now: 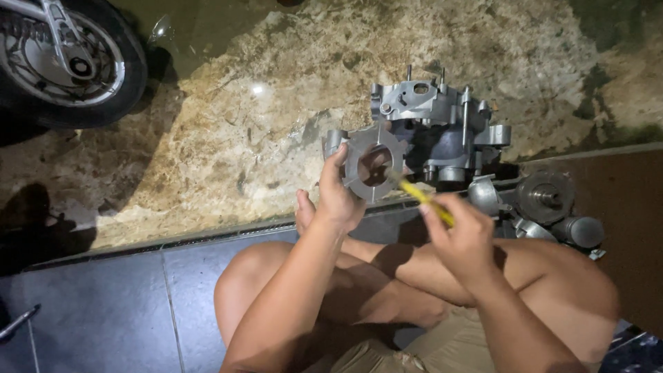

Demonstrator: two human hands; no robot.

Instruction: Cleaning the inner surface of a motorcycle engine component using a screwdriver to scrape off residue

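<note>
My left hand point(338, 195) grips a flat grey metal ring plate point(373, 164) with notched lugs, holding it upright by its left edge. My right hand point(463, 235) holds a yellow-handled tool point(426, 199) whose tip reaches into the plate's round opening. Just behind the plate a grey aluminium engine casing point(436, 128) with several studs sticking up stands on the stone floor. My bare crossed legs point(373, 276) fill the lower middle of the view.
Several loose metal engine parts point(545, 207) lie at the right, beside the casing. A motorcycle wheel point(62, 59) stands at the top left. The marbled stone floor point(228, 138) meets dark tiles point(110, 304) along a metal strip. A thin tool point(17, 322) lies at the far left.
</note>
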